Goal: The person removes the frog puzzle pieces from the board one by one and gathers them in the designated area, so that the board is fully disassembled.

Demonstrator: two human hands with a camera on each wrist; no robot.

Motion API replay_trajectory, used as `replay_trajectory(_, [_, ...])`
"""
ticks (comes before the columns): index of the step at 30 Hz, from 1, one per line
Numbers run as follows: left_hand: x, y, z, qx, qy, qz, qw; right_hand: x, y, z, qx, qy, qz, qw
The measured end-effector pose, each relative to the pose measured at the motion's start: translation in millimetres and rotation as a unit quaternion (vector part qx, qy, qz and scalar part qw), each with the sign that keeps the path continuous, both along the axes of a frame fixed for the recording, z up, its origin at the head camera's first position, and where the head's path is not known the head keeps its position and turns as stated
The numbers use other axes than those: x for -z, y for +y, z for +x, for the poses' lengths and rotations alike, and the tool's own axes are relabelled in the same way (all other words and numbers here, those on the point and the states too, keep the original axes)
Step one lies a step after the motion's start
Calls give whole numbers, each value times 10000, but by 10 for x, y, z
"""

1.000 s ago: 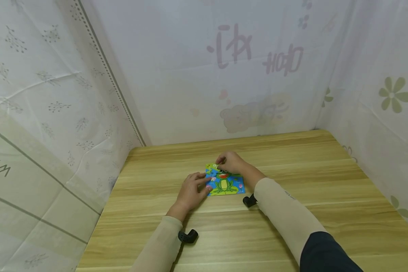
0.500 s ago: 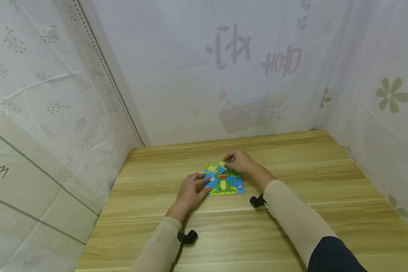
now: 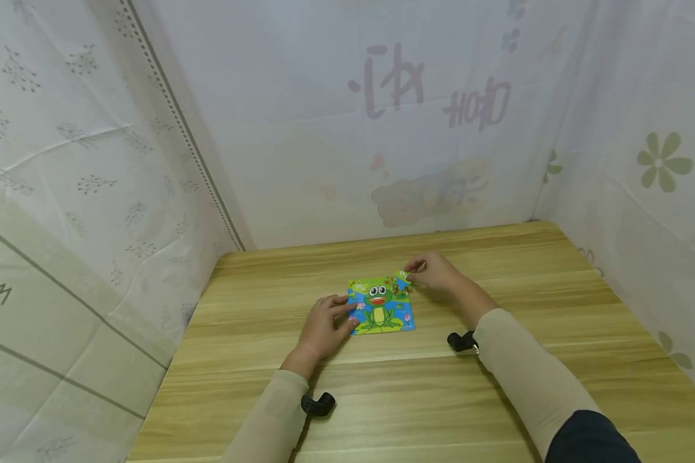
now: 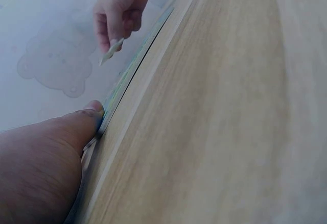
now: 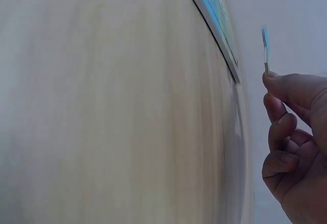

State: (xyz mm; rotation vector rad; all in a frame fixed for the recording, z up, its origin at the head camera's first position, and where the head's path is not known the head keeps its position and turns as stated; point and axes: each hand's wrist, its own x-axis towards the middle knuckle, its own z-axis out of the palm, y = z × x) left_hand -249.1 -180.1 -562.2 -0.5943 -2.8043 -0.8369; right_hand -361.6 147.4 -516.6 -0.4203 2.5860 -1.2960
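A square frog jigsaw puzzle (image 3: 380, 315) lies flat on the table, with a green frog on blue. My left hand (image 3: 324, 328) rests at its left side, fingers extended over the edge; in the left wrist view the thumb touches the puzzle's rim (image 4: 134, 67). Above the puzzle's upper right corner, my right hand (image 3: 435, 273) pinches a small jigsaw piece (image 3: 402, 281), green and blue, between thumb and finger. Seen edge-on in the right wrist view, the thin piece (image 5: 265, 45) is held up clear of the puzzle (image 5: 212, 9). The spot directly beneath it is partly hidden.
The wooden table (image 3: 382, 399) runs back to a pale printed cloth (image 3: 301, 161) hung behind it. More cloth hangs at the left and right. Black wrist cameras (image 3: 318, 404) sit on both forearms.
My right hand has carried the piece rightward, from over the frog's head to the puzzle's upper right corner, uncovering the frog's eyes. My left hand has stayed in place.
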Motion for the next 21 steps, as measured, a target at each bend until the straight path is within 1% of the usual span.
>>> replay_trajectory(2, [-4, 4, 3, 9, 28, 15, 10000, -4, 83, 13, 57, -89, -27, 9999])
replay_trajectory(11, [-22, 15, 9, 18, 87, 99, 9999, 11, 418, 13, 211, -142, 115, 9996])
replay_trajectory(17, [-12, 7, -5, -7, 6, 56, 10000, 39, 545, 12, 233, -272, 43, 9994])
replay_trajectory(21, [-9, 8, -9, 3, 16, 64, 10000, 87, 609, -2, 232, -230, 129, 9994])
